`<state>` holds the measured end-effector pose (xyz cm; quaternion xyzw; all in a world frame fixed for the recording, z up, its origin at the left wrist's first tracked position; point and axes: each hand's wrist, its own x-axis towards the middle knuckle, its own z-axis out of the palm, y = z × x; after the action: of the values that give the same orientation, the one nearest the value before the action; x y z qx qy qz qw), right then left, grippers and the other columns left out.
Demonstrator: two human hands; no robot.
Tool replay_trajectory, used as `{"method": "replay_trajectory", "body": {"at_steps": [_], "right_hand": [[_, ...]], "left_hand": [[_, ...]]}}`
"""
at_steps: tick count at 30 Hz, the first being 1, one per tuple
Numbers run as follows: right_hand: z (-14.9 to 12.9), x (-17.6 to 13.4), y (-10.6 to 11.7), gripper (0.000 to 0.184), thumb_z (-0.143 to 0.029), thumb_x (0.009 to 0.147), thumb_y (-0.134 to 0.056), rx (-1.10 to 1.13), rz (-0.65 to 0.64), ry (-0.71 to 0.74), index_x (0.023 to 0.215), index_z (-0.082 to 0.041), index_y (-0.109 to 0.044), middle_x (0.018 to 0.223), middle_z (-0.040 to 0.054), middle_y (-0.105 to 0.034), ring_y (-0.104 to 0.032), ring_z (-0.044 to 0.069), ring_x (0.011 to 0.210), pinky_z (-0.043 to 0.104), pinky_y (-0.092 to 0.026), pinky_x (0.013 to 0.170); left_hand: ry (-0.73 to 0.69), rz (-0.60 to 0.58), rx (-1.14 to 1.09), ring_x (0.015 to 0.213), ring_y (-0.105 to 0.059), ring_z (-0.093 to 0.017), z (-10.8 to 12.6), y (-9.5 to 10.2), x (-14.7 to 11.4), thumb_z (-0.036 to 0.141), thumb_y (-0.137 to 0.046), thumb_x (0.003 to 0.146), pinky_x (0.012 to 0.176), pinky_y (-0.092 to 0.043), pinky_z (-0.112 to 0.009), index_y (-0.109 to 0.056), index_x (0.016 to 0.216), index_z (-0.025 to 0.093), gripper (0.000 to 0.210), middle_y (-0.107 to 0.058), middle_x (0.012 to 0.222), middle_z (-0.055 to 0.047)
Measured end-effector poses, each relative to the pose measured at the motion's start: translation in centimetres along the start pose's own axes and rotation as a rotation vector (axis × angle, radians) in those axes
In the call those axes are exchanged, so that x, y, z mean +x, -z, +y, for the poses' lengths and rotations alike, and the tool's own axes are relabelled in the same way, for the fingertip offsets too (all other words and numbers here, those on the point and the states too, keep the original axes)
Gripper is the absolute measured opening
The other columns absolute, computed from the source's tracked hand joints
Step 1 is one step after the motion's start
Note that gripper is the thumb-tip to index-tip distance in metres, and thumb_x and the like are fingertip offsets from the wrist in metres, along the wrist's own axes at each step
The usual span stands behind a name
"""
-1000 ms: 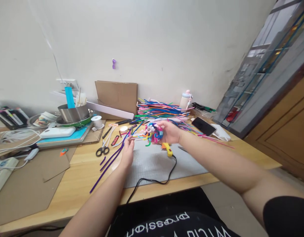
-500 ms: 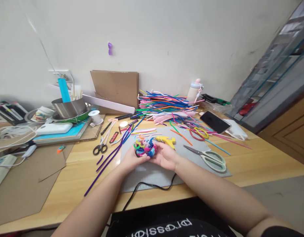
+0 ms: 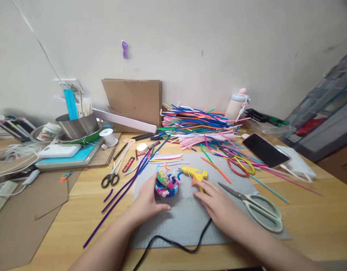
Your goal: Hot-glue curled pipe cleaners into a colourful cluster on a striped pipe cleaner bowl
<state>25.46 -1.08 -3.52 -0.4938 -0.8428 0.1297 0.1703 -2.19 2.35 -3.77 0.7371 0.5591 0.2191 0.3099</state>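
A small round bowl-shaped piece of coiled pipe cleaners (image 3: pixel 167 189), blue, pink and white with coloured curls sticking up, sits on the grey mat (image 3: pixel 176 222). My left hand (image 3: pixel 149 199) rests against its left side, thumb stretched out in front and the other fingers partly hidden behind the piece. The yellow glue gun (image 3: pixel 196 173) lies to the right, its nozzle pointing left toward the curls. Over its handle is my right hand (image 3: pixel 214 199), fingers outstretched and touching the grip but not wrapped around it. A black cord (image 3: pixel 173 242) trails across the mat.
Green-handled scissors (image 3: pixel 258 209) lie right of my right hand; red-and-yellow scissors (image 3: pixel 241 165) are farther back. Black scissors (image 3: pixel 110 180) and purple pipe cleaners (image 3: pixel 117 201) lie left. A pipe-cleaner heap (image 3: pixel 198 124), a phone (image 3: pixel 266 150) and a bottle (image 3: pixel 237 105) stand or lie behind.
Both hands cradled the pipe-cleaner piece; now it sits on the mat. My right hand has left it and moved right to the glue gun's handle. The view has shifted.
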Motion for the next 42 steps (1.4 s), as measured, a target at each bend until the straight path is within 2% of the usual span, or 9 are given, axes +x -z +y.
{"method": "replay_trajectory", "body": {"at_steps": [3,7,12,16,20,25,32,38,42], "right_hand": [[1.0,0.1,-1.5,0.048,-0.002,0.082,-0.042,-0.047,0.1,0.007,0.118,-0.022,-0.066,0.135,0.0112,-0.056,-0.047,0.029,0.128,0.052,-0.045,0.101],[1.3,-0.1,-2.4,0.048,-0.005,0.082,-0.043,-0.094,0.147,0.017,0.122,-0.023,-0.063,0.136,0.0112,-0.055,-0.049,0.03,0.126,0.053,-0.048,0.098],[0.6,-0.6,-1.5,0.039,-0.021,0.087,-0.051,-0.094,0.193,0.024,0.126,-0.026,-0.057,0.139,0.0124,-0.05,-0.047,0.032,0.127,0.057,-0.046,0.096],[0.2,-0.5,-0.7,0.032,-0.018,0.087,-0.051,-0.02,0.265,0.04,0.117,-0.024,-0.058,0.134,0.013,-0.051,-0.047,0.031,0.126,0.054,-0.047,0.095],[0.1,-0.4,-0.5,0.028,-0.014,0.084,-0.052,0.058,0.323,0.037,0.11,-0.024,-0.059,0.129,0.0131,-0.052,-0.048,0.031,0.122,0.052,-0.047,0.094],[0.0,-0.2,-0.6,0.028,-0.013,0.083,-0.052,0.103,0.332,0.004,0.107,-0.026,-0.059,0.128,0.0118,-0.05,-0.047,0.031,0.121,0.051,-0.045,0.095],[-0.3,-0.1,-0.6,0.026,-0.013,0.085,-0.051,0.138,0.292,0.014,0.106,-0.025,-0.058,0.127,0.0112,-0.049,-0.046,0.03,0.12,0.05,-0.043,0.095],[-0.2,0.0,-0.4,0.024,-0.014,0.085,-0.051,0.15,0.338,-0.003,0.104,-0.025,-0.061,0.122,0.0109,-0.053,-0.051,0.029,0.115,0.048,-0.046,0.092],[-0.5,-0.3,0.3,0.026,-0.013,0.085,-0.051,0.232,0.403,0.055,0.105,-0.026,-0.061,0.119,0.0102,-0.054,-0.053,0.028,0.113,0.046,-0.047,0.092]], "left_hand": [[-0.025,-0.06,0.072,0.14,-0.029,-0.036,-0.2,2.3,-1.1,0.042,-0.08,0.06,0.112,-0.028,-0.052,-0.022,0.148,0.018,0.108,-0.027,0.154,-0.019],[0.064,0.107,0.214,0.133,-0.042,-0.031,-0.5,8.2,-0.6,0.049,-0.055,0.083,0.108,-0.036,-0.049,-0.044,0.137,0.024,0.061,-0.047,0.145,-0.011],[0.136,0.518,0.554,0.124,-0.049,-0.031,-0.8,17.3,6.3,0.03,-0.053,0.084,0.106,-0.035,-0.044,-0.054,0.125,0.005,0.048,-0.057,0.132,-0.018],[0.13,0.538,0.602,0.136,-0.033,-0.03,-1.7,21.2,11.8,0.026,-0.043,0.092,0.111,-0.017,-0.053,-0.049,0.125,0.003,0.041,-0.048,0.141,-0.014],[0.079,0.485,0.611,0.136,-0.034,-0.022,-3.9,21.6,14.2,0.027,-0.039,0.094,0.111,-0.007,-0.055,-0.053,0.109,0.007,0.029,-0.059,0.123,-0.001],[-0.012,0.485,0.608,0.126,-0.045,-0.023,-6.4,21.0,14.7,0.027,-0.053,0.087,0.112,-0.012,-0.051,-0.054,0.08,0.01,0.019,-0.062,0.096,0.0],[-0.154,0.592,0.643,0.137,-0.025,-0.029,-4.6,22.2,12.7,0.036,-0.045,0.09,0.11,-0.009,-0.051,-0.053,0.106,0.01,0.032,-0.048,0.116,-0.002],[-0.331,1.047,0.662,0.13,-0.028,-0.029,-3.4,22.6,9.1,0.048,-0.068,0.076,0.109,-0.019,-0.051,-0.041,0.12,0.003,0.068,-0.035,0.131,-0.017],[-0.45,1.36,0.221,0.12,-0.041,-0.028,0.4,18.2,4.3,0.058,-0.063,0.074,0.104,-0.035,-0.049,-0.043,0.116,0.009,0.068,-0.043,0.124,-0.016]]}}
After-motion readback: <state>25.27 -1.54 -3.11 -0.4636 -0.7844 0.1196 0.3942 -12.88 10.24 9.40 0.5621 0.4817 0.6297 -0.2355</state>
